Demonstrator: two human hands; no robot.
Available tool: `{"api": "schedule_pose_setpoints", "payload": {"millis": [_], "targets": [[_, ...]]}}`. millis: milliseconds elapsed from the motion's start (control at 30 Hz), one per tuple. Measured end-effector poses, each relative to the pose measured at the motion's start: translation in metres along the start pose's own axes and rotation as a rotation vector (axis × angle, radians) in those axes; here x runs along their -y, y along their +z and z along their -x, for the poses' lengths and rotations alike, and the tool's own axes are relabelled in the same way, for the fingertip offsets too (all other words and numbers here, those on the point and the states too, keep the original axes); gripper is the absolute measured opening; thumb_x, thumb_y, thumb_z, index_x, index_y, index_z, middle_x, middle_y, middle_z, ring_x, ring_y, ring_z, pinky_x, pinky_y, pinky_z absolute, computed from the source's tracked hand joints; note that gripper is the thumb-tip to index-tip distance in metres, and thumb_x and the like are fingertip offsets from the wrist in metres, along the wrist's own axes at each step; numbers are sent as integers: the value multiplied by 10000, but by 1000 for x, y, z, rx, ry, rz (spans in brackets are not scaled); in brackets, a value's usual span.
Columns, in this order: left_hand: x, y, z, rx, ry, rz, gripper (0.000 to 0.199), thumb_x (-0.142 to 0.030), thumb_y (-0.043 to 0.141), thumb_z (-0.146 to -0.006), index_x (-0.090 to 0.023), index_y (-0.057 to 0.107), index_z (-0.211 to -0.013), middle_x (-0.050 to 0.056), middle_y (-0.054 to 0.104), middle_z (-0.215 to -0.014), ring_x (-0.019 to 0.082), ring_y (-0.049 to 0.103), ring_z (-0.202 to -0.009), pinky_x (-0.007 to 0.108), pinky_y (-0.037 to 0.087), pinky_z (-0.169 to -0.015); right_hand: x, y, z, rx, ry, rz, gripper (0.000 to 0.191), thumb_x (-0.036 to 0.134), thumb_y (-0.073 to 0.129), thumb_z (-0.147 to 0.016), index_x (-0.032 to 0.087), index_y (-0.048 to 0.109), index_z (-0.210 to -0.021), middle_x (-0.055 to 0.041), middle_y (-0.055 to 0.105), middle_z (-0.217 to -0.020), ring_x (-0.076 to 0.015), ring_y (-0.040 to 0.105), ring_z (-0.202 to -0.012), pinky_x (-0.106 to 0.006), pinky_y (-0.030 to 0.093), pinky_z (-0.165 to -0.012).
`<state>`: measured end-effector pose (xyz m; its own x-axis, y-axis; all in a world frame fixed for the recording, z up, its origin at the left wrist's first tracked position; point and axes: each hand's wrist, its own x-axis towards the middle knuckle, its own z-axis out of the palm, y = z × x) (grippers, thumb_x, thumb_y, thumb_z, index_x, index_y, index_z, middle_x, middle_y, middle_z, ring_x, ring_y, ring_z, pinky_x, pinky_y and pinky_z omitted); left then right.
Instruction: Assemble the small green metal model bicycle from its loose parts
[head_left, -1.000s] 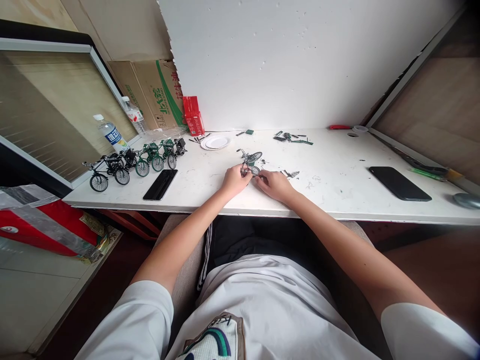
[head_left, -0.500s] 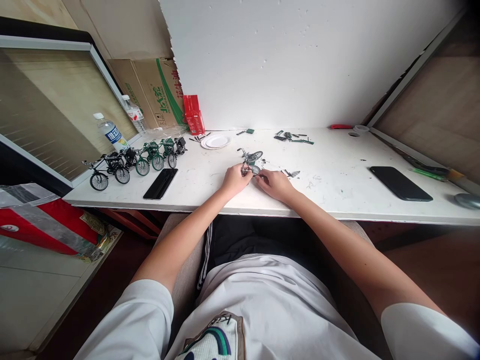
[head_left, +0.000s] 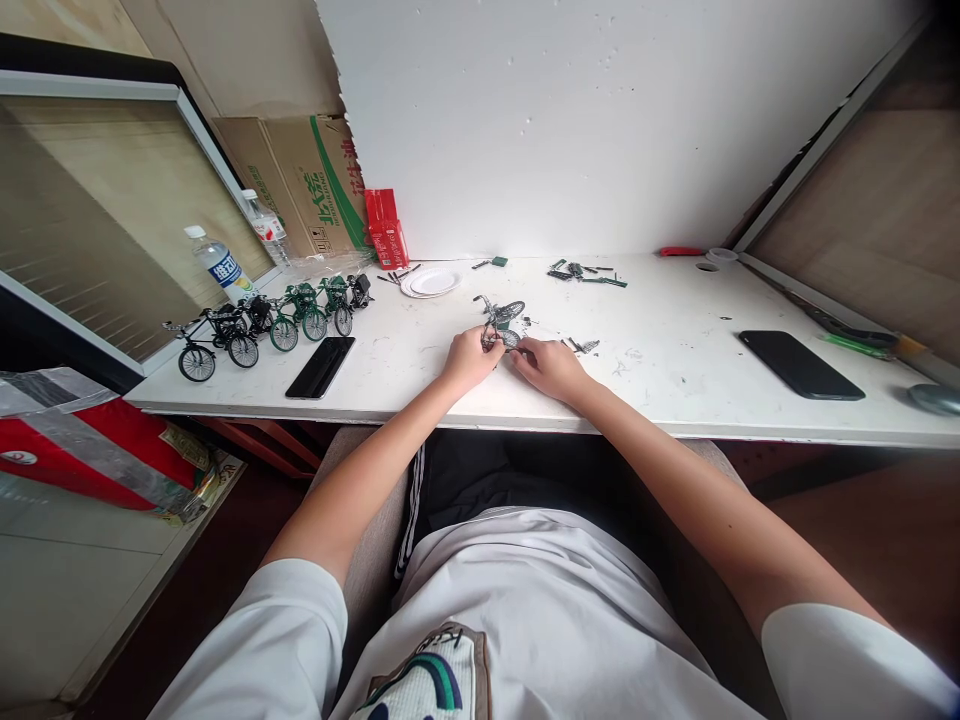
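In front of me on the white table (head_left: 660, 370), my left hand (head_left: 470, 360) is closed on a miniature bicycle (head_left: 509, 311), with spoked wheels and dark handlebars showing past the fingers. My right hand (head_left: 553, 368) meets it from the other side, its thumb and forefinger pinched together at the lower wheel (head_left: 510, 339). Whatever small piece sits between those right fingertips is too tiny to make out. Just right of the hands lie small loose dark parts (head_left: 585, 346).
Several finished miniature bicycles (head_left: 241, 350) stand at the left, near a phone (head_left: 321, 367) and plastic bottles (head_left: 223, 268). Farther back are white paper plates (head_left: 431, 283), a red box (head_left: 385, 230) and green-black parts (head_left: 589, 273). Another black phone (head_left: 801, 365) lies at right.
Both hands stay at the bicycle with almost no visible movement. The whole view has shifted very slightly.
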<state>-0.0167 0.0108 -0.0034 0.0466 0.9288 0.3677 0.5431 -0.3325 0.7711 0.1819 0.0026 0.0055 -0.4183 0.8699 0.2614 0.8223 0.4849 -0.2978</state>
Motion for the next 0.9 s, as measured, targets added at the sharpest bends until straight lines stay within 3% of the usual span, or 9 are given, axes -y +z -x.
{"api": "schedule_pose_setpoints", "payload": {"millis": [900], "targets": [[3, 3, -2, -15, -1, 4, 125, -256, 692, -910, -201, 775, -986, 80, 826, -1022, 236, 767, -948, 325, 577, -899, 1, -1, 0, 11, -2, -16, 347, 411, 471, -1065, 173, 722, -1088, -96, 755, -791, -229, 648, -686, -306, 322, -632]]}}
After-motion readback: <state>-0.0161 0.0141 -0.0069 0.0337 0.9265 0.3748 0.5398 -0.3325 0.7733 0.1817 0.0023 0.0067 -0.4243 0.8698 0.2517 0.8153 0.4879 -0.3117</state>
